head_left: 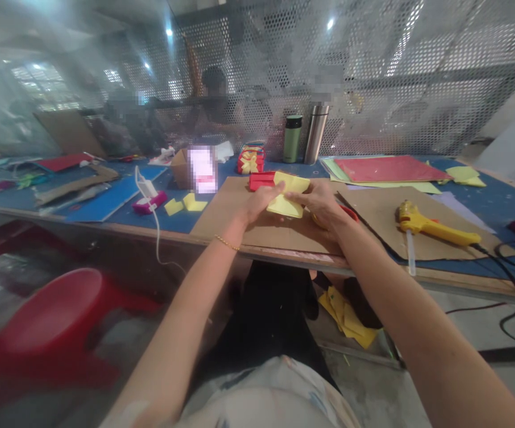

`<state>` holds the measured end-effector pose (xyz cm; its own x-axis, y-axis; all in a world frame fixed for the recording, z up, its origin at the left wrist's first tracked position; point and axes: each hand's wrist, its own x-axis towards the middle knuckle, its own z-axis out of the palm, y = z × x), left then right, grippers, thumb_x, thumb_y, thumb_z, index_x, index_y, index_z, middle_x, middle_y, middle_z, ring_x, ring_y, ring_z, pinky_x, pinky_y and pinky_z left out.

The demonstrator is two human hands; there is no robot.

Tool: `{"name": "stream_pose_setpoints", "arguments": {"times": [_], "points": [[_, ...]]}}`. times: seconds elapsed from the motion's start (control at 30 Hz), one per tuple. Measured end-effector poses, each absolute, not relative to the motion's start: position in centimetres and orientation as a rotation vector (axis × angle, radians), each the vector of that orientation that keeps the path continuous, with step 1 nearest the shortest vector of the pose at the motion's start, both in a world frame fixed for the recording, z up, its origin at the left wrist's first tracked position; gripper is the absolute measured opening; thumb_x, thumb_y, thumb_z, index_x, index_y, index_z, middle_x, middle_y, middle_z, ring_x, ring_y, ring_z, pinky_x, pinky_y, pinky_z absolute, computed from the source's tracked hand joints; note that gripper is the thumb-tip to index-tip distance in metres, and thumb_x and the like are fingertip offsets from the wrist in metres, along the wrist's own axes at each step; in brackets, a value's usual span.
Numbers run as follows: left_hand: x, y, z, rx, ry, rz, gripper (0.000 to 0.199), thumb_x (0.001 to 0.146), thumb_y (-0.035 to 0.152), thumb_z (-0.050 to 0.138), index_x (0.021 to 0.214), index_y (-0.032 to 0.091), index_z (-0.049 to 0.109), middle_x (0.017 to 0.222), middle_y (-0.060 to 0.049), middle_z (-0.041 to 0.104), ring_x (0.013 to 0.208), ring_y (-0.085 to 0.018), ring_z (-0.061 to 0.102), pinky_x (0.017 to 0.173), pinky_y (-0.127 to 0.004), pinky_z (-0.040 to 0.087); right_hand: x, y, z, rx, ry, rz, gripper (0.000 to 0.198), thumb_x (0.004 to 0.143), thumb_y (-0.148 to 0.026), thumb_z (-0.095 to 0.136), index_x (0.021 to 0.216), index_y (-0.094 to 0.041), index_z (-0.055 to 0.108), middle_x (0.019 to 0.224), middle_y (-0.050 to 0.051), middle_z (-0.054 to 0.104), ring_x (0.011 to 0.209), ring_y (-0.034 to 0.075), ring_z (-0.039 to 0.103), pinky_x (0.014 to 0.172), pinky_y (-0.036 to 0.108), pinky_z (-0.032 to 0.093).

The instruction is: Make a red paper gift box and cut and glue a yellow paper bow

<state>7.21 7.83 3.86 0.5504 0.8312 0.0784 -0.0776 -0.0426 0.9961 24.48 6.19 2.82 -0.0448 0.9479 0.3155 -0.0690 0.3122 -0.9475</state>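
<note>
Between my two hands is a piece of yellow paper point(286, 205) with a crease or edge across it, held above a brown cardboard sheet point(226, 208). My left hand point(261, 201) pinches its left side, thumb on top. My right hand point(322, 201) grips its right side with the fingers closed on it. Just behind the paper lies a red folded piece point(261, 180), partly hidden by it. Under my right wrist, red-handled scissors point(350, 213) seem to lie on the cardboard, mostly covered.
A yellow glue gun point(436, 229) rests on cardboard at right, its cord trailing off the edge. Red paper point(391, 169) lies behind it. A green bottle point(292, 139) and a steel flask point(316, 135) stand at the back. Left are yellow scraps point(194, 203), a purple power strip point(149, 203) and a phone point(203, 169).
</note>
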Motion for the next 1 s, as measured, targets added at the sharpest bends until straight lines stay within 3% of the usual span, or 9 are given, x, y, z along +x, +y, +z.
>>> {"name": "stream_pose_setpoints", "arguments": {"times": [0.1, 0.23, 0.67, 0.87, 1.0], "points": [[7.2, 7.5, 4.1, 1.475, 0.712, 0.828, 0.036, 0.087, 0.048, 0.076, 0.079, 0.013, 0.072, 0.074, -0.009, 0.072, 0.062, -0.016, 0.065, 0.055, -0.029, 0.055, 24.5, 6.2, 2.8, -0.91, -1.364, 1.009, 0.051, 0.049, -0.05, 0.095, 0.081, -0.017, 0.075, 0.08, 0.007, 0.079, 0.073, 0.026, 0.072, 0.061, 0.034, 0.059], [7.2, 6.9, 4.3, 1.437, 0.727, 0.864, 0.027, 0.086, 0.039, 0.078, 0.079, 0.014, 0.072, 0.08, -0.009, 0.072, 0.066, -0.017, 0.066, 0.055, -0.029, 0.055, 24.5, 6.1, 3.0, -0.919, -1.364, 1.01, 0.049, 0.049, -0.048, 0.095, 0.082, -0.017, 0.075, 0.081, 0.007, 0.079, 0.072, 0.025, 0.072, 0.059, 0.033, 0.058], [7.1, 6.7, 4.3, 1.479, 0.734, 0.917, 0.025, 0.093, 0.035, 0.068, 0.083, 0.013, 0.071, 0.079, -0.01, 0.071, 0.065, -0.017, 0.065, 0.058, -0.031, 0.055, 25.3, 7.2, 2.1, -0.946, -1.409, 0.94, 0.041, 0.059, -0.048, 0.088, 0.081, -0.016, 0.076, 0.067, 0.002, 0.071, 0.057, 0.014, 0.057, 0.051, 0.026, 0.041], [7.0, 7.8, 4.4, 1.59, 0.807, 1.024, 0.024, 0.078, 0.032, 0.082, 0.069, 0.015, 0.067, 0.067, -0.002, 0.067, 0.067, -0.013, 0.061, 0.066, -0.026, 0.049, 25.2, 7.5, 1.9, -0.907, -1.38, 0.946, 0.041, 0.055, -0.047, 0.09, 0.078, -0.016, 0.075, 0.066, 0.0, 0.069, 0.057, 0.013, 0.055, 0.052, 0.026, 0.04], [6.8, 8.0, 4.5, 1.66, 0.863, 1.031, 0.027, 0.074, 0.031, 0.083, 0.064, 0.015, 0.064, 0.064, 0.0, 0.061, 0.061, -0.01, 0.054, 0.06, -0.024, 0.041, 25.1, 7.4, 1.9, -0.895, -1.394, 0.977, 0.044, 0.054, -0.047, 0.091, 0.081, -0.016, 0.076, 0.071, 0.001, 0.071, 0.06, 0.014, 0.057, 0.054, 0.027, 0.042]]}}
